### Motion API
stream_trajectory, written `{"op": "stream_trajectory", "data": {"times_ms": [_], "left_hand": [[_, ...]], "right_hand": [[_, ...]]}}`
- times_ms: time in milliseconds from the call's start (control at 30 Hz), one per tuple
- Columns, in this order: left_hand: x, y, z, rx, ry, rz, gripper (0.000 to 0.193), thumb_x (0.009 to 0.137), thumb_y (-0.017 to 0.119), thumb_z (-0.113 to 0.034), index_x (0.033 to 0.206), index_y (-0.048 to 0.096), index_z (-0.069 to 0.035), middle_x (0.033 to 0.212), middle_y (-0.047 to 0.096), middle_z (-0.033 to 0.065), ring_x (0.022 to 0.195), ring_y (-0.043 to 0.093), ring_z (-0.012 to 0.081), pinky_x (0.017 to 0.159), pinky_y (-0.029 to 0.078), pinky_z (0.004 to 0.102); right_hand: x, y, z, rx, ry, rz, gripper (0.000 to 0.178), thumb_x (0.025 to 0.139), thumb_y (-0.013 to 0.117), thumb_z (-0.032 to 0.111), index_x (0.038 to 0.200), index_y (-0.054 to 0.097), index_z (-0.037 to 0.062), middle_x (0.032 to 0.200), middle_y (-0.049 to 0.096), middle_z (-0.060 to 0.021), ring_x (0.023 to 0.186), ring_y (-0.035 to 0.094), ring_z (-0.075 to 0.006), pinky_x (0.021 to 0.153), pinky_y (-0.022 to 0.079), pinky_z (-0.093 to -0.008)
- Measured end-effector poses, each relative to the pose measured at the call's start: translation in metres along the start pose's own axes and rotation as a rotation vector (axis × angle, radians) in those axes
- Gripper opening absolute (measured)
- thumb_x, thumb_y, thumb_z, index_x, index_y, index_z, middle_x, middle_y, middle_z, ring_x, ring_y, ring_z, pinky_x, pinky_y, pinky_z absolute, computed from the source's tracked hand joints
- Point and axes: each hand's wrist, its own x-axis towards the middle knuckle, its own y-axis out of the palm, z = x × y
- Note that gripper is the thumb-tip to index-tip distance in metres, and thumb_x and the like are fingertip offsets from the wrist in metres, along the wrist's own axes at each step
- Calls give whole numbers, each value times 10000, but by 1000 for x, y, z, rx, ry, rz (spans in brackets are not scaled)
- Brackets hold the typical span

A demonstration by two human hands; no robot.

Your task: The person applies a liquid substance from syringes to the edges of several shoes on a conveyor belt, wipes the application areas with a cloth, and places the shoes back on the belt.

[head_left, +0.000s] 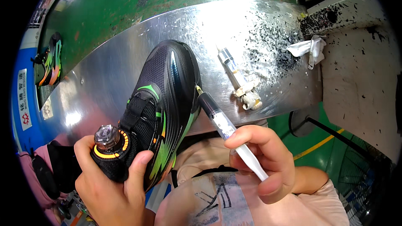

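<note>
A black sneaker (165,79) with green and orange trim is gripped at its heel and collar by my left hand (111,180). Its toe points away from me, over the metal table. A clear ribbed knob (108,137) with an orange ring sits by the shoe's collar. My right hand (264,157) is closed around a syringe (215,115) filled with dark liquid, thumb at the plunger end. The syringe's yellowish tip meets the shoe's side near the sole edge; whether it touches is too small to tell.
A second syringe (230,65) lies on the metal table (113,58), beside crumpled, stained tissue (250,95). Dark flecks cover the table's right part. A white cloth (312,50) rests at the stained board (356,71). Another shoe (52,60) stands at far left, past the table.
</note>
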Motion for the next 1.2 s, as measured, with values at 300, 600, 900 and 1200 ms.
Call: {"op": "stream_trajectory", "data": {"times_ms": [300, 600, 900, 1200], "left_hand": [[-3, 1, -8, 3, -133, 26, 447, 838, 724, -274, 1149, 520, -27, 855, 636, 136, 770, 521, 301, 723, 399, 384], [-3, 2, -3, -36, -84, 3, 423, 846, 720, -250, 1127, 518, -7, 829, 635, 142, 752, 541, 297, 714, 404, 380], [2, 3, 10, -217, -57, 30, 388, 849, 714, -204, 1081, 509, 30, 803, 652, 157, 687, 609, 271, 651, 441, 342], [26, 17, 80, -534, -45, -209, 468, 960, 539, -184, 1371, 422, 6, 1014, 628, 124, 827, 609, 166, 787, 477, 268]], "right_hand": [[-13, 12, -13, -310, -60, 13, 725, 831, 723, 403, 1313, 431, -53, 674, 419, 10, 556, 391, -84, 498, 327, -223], [-17, 17, -15, -544, -181, 141, 743, 804, 729, 461, 1275, 451, -43, 913, 593, -84, 576, 521, -115, 503, 428, -232], [-18, 23, -16, -666, -269, 157, 766, 766, 752, 490, 1253, 478, -33, 943, 607, -111, 616, 583, -157, 506, 455, -266], [-8, -84, 53, -1260, -116, -272, 484, 806, 714, 225, 1208, 529, 28, 918, 579, -95, 635, 542, -184, 573, 446, -291]]}}
